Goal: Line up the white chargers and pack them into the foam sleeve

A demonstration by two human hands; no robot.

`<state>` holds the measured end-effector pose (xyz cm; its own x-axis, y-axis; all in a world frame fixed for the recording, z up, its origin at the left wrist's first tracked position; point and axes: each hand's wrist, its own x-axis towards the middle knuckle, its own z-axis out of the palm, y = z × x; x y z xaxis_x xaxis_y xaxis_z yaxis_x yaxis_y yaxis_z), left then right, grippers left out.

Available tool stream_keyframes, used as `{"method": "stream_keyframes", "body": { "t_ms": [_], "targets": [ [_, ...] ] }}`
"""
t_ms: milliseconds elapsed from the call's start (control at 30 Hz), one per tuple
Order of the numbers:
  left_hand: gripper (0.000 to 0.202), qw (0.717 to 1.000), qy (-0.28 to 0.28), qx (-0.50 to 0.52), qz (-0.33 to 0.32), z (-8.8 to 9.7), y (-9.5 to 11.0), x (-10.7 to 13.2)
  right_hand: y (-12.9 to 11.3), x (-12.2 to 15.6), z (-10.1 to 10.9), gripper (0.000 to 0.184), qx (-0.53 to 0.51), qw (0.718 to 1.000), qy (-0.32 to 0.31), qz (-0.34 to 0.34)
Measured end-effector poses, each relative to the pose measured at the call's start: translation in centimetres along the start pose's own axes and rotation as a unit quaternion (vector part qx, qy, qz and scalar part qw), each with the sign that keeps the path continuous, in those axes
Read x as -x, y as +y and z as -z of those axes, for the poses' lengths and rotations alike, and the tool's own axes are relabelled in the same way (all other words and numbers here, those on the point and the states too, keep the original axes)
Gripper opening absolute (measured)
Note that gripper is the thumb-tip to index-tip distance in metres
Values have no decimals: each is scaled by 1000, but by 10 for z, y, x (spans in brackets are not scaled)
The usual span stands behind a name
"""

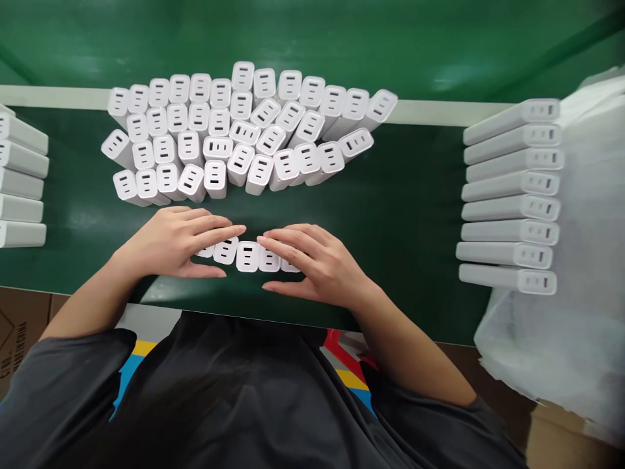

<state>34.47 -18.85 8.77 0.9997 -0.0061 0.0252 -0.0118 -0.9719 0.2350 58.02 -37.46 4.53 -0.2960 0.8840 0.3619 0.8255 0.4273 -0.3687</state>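
A short row of white multi-port chargers (247, 256) stands on the green table close to my body, port ends facing up. My left hand (183, 244) reaches over the row's left end, its fingers stretched out and the thumb apart; it partly covers a charger (225, 251). Over the right end lies my right hand (312, 260), fingers extended and thumb spread, hiding part of another charger (289, 266). Whether either palm presses on the chargers cannot be made out. Just beyond both hands, a large group of similar chargers (215, 179) stands in uneven rows, several of them leaning.
At the right, a column of chargers lying flat (510, 210) sits beside translucent white wrapping (586, 260). More chargers (22, 184) lie at the left edge. Cardboard boxes (24, 326) show below the table's front edge. A pale strip (430, 112) runs along the back.
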Motion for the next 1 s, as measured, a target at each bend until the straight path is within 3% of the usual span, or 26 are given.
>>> {"method": "stream_keyframes", "body": {
  "t_ms": [400, 633, 833, 1000],
  "targets": [
    [79, 995, -64, 65, 37, 9, -5, 7, 4, -2, 0, 66, -30, 999, 17, 2],
    [91, 982, -139, 63, 110, 25, -16, 22, 5, -4, -2, 67, -35, 999, 13, 5],
    [87, 977, -160, 71, 120, 25, -19, 27, 6, -7, -3, 71, -56, 998, 21, 3],
    [82, 975, -156, 101, 122, 22, -20, 26, 0, -10, -2, 69, -77, 995, 36, -45]
  ]
}}
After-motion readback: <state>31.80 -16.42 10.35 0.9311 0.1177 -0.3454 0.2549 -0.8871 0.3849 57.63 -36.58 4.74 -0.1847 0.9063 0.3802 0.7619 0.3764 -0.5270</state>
